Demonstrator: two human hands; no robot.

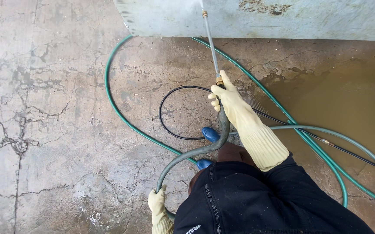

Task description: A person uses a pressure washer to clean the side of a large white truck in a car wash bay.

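Observation:
My right hand (228, 99), in a cream rubber glove, grips the handle end of a thin metal spray wand (211, 43) that points up at a pale painted wall (282, 17); a faint mist shows at its tip. A thick grey-green hose (196, 151) curves down from the wand's base to my left hand (157, 200), also gloved, which closes around it near my hip. I wear a dark jacket, and the blue toes of my boots (210, 134) show below the hose.
A green garden hose (113, 108) loops across the cracked wet concrete floor. A thin black cable (163, 104) coils near my feet. A brown muddy puddle (347, 99) spreads along the wall at the right.

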